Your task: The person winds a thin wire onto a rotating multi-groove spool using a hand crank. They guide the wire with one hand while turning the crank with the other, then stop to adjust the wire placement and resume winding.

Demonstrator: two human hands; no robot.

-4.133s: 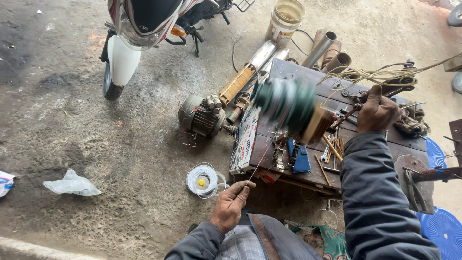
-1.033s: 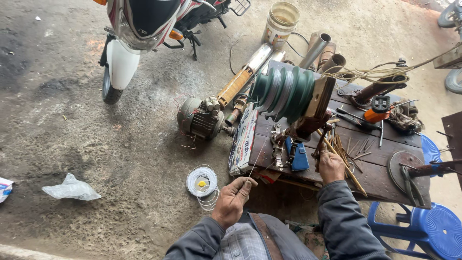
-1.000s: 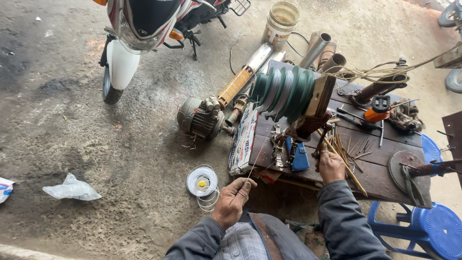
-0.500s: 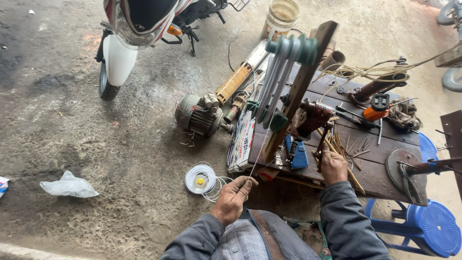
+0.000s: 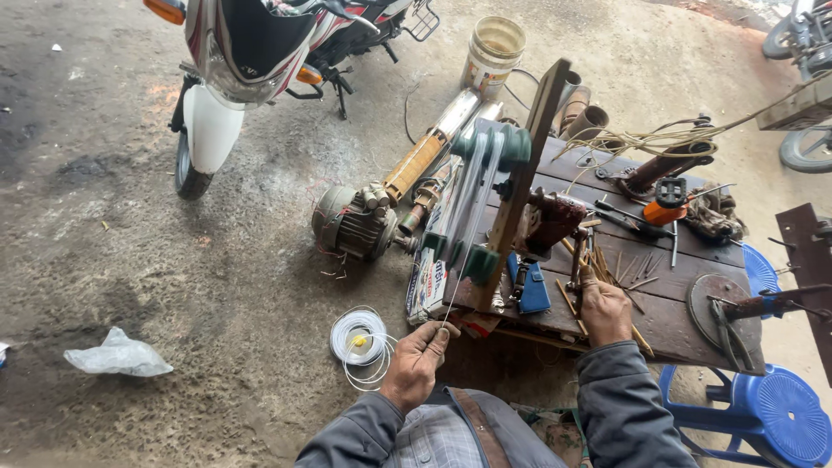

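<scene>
My left hand (image 5: pixel 419 364) pinches a thin white wire (image 5: pixel 458 290) that runs up to a winding frame (image 5: pixel 511 204), a wooden bar with green formers that stands nearly upright. The wire feeds from a white spool (image 5: pixel 359 339) on the floor just left of that hand. My right hand (image 5: pixel 605 308) rests at the front of the dark workbench (image 5: pixel 672 299) and is closed around the metal crank handle (image 5: pixel 578 264) of the rusty winder (image 5: pixel 550 221). Loose wooden sticks (image 5: pixel 620 269) lie beside this hand.
An electric motor (image 5: pixel 351 224) and pump pipes (image 5: pixel 425 156) lie on the concrete floor left of the bench. A motorbike (image 5: pixel 251 61) stands behind them, with a bucket (image 5: pixel 494 43) further back. A plastic bag (image 5: pixel 117 355) lies at the left, and blue stools (image 5: pixel 780 416) stand at the right.
The winding frame has turned from lying tilted to standing nearly upright. My right hand came from the bench's far side to the crank. My left hand kept its pinch on the wire.
</scene>
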